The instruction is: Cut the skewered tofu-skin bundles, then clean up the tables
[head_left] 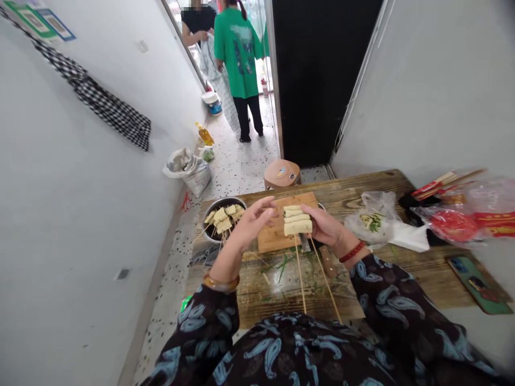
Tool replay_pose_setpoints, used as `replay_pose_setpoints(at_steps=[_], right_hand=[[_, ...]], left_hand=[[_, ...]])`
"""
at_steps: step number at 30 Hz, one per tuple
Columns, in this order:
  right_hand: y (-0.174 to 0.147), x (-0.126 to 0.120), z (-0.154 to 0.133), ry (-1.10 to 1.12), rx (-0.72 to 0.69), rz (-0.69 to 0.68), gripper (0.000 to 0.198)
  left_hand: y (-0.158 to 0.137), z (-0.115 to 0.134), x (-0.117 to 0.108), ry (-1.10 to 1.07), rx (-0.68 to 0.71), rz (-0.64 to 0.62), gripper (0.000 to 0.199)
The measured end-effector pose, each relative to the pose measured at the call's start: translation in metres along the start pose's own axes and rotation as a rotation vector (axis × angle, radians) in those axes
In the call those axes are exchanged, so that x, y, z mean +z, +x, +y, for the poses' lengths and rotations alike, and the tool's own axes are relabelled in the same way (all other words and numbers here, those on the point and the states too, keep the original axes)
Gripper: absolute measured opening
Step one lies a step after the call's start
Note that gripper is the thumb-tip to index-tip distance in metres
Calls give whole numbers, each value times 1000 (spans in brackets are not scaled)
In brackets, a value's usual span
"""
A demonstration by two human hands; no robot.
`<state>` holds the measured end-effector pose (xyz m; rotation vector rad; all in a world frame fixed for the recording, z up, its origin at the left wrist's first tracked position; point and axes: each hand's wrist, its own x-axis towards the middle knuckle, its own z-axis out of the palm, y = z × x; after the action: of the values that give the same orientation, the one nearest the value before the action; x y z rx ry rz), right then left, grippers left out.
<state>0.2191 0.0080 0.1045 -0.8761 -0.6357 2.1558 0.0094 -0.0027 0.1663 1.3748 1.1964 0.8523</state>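
My right hand (326, 227) grips a skewered row of pale rolls (298, 221), several of them side by side on two thin wooden sticks (301, 273) that point back toward my body. Left of the rolls, my left hand (254, 221) is raised with its fingers apart and holds nothing. Beneath both hands lies a wooden cutting board (270, 238). A knife with a wooden handle (327, 261) rests partly under the skewered rolls. Beyond my left wrist, a metal bowl (208, 231) holds several finished-looking skewers (223, 217).
Green scraps (285, 267) litter the wooden table (257, 305). To the right are a plastic bag with shredded filling (372, 221), packaged sticks (436, 185) and a phone (478, 284). A pinkish stool or bin (281, 174) stands behind the table; two people (239, 59) stand at the doorway.
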Motion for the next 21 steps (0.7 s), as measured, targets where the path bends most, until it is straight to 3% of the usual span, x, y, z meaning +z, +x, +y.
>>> replay_pose_setpoints(at_steps=[5,7,11,15,17,21], right_hand=[[6,19,-2,-132,16,-63,28],[5,20,-2,-144,18,-64,29],[4,19,-2,-156,20,-55,32],[4,16,-1,-80,12,9,34],[2,15,0,0,18,10,38],[-7,15,4,50,20,-68,47]], left_hand=[[12,-4,8,169,98,-193,76],[13,-5,5,237,118,-231,79],[11,3,5,362,232,-214,70],[8,13,13,388,386,-247,48],[8,11,15,352,380,-260,42],[8,1,15,267,242,-156,40]])
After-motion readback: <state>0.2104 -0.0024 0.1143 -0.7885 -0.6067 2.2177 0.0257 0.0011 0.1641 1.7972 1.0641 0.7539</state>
